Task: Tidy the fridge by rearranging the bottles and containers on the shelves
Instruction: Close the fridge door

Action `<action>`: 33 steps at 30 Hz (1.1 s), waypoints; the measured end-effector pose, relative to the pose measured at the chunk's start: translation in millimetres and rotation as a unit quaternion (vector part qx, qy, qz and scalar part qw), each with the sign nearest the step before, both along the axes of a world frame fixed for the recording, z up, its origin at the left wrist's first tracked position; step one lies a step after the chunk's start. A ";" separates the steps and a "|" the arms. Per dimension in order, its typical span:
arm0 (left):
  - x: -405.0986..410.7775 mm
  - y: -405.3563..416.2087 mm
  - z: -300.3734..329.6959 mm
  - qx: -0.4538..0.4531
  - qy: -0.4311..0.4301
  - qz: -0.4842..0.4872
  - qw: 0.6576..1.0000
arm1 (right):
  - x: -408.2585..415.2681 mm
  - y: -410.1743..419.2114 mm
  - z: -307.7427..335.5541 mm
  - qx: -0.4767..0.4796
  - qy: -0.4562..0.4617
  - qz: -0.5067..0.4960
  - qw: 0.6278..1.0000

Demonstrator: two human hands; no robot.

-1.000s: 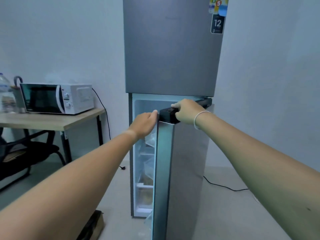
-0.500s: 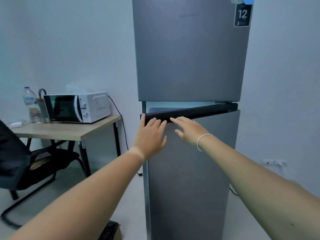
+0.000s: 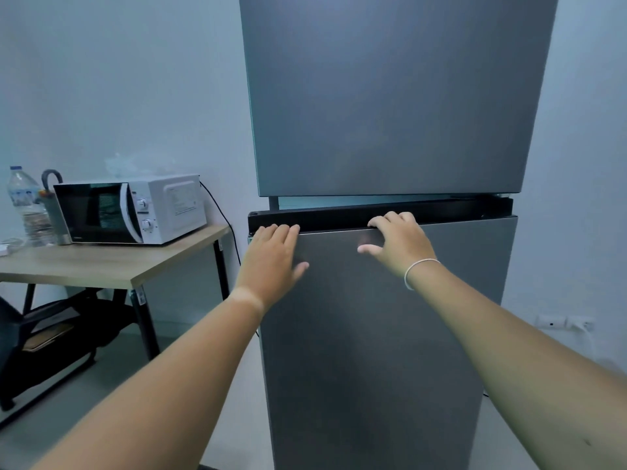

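Your left hand (image 3: 271, 262) lies flat against the top left corner of the grey fridge's (image 3: 383, 96) lower door (image 3: 380, 351), fingers straight and close together, their tips reaching the black handle strip (image 3: 339, 217) along the door's top edge. Your right hand (image 3: 398, 247), with a thin white band (image 3: 415, 270) at the wrist, presses the same door near the middle of that edge, fingers spread and curled on the strip, gripping nothing. The door sits almost shut, so the bottles and containers are hidden, while left of the fridge a white microwave (image 3: 135, 210) and water bottle (image 3: 25, 205) stand on a wooden table (image 3: 101, 266)
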State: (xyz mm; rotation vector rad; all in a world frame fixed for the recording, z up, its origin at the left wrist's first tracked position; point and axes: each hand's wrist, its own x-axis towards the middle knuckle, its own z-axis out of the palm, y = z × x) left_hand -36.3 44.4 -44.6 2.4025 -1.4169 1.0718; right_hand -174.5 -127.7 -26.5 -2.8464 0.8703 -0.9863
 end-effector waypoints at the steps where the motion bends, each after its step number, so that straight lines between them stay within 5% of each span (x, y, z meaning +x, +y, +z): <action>1: 10.2 -6.3 -3.0 -0.009 -0.003 -0.001 1.000 | 6.5 -6.1 -2.0 -0.004 -0.008 0.000 1.000; 17: 93.4 -69.0 -12.0 -0.061 0.053 -0.053 0.995 | 67.5 -52.0 -18.7 -0.053 -0.101 -0.033 0.993; 33: 64.7 -55.1 15.1 0.059 0.151 0.004 0.987 | 43.7 -25.9 -5.5 0.008 0.050 -0.025 0.998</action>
